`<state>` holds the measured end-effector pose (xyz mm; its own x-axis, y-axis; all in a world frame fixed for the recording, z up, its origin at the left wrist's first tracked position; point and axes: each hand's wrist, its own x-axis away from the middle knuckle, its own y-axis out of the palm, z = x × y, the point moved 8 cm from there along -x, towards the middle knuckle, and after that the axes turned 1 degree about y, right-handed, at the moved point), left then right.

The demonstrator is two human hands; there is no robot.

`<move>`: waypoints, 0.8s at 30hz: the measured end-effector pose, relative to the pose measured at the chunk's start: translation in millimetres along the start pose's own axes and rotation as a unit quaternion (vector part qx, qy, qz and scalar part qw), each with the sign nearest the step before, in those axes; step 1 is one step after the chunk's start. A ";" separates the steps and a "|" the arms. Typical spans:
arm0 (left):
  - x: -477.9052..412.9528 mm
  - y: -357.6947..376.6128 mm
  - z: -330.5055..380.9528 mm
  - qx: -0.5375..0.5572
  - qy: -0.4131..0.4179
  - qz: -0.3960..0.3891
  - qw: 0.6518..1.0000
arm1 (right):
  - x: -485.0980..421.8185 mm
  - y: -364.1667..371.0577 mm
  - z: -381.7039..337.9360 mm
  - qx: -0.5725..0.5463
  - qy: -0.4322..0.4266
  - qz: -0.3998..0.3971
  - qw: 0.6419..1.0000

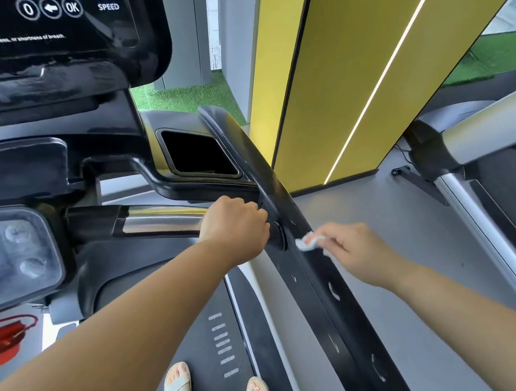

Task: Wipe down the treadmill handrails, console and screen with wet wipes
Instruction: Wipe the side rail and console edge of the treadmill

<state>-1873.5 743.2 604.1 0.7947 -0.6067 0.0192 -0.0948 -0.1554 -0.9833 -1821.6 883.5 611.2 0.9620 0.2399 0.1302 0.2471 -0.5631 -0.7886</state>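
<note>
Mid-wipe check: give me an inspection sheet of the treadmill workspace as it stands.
Surface: right handrail, black and glossy, wet wipe pressed against it.
Job's things: wet wipe white, crumpled; console and screen upper left, neither hand on them.
Clutter: red safety clip at lower left, under the controls.
Grippers: left hand grips front grip bar; right hand pinches wet wipe.
Cables: thin dark cable on floor by neighbouring treadmill.
Surroundings: yellow pillar, green turf beyond.

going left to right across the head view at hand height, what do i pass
red safety clip → silver grip bar → left hand → wet wipe → right hand → neighbouring treadmill's silver rail
</note>
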 end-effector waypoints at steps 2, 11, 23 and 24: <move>-0.8 1.1 0.0 -0.005 0.000 -0.001 1.000 | -25.5 -13.1 -9.7 0.004 -0.036 0.075 0.997; -0.1 -0.5 0.4 -0.021 -0.006 0.008 1.000 | -22.5 21.1 -3.2 0.069 -0.053 0.104 0.991; 1.0 -2.6 -0.8 -0.001 -0.012 0.012 1.000 | -56.0 -2.4 -14.3 0.036 -0.035 0.099 0.994; 0.9 -2.9 -0.4 -0.002 -0.012 0.014 1.000 | -61.9 7.3 -12.8 0.038 -0.032 0.094 0.994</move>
<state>-1872.8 742.8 607.1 0.8057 -0.5922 -0.0122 -0.1189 -0.1415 -0.9828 -1877.9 854.4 605.1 0.9807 0.1862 -0.0604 0.0514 -0.5427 -0.8384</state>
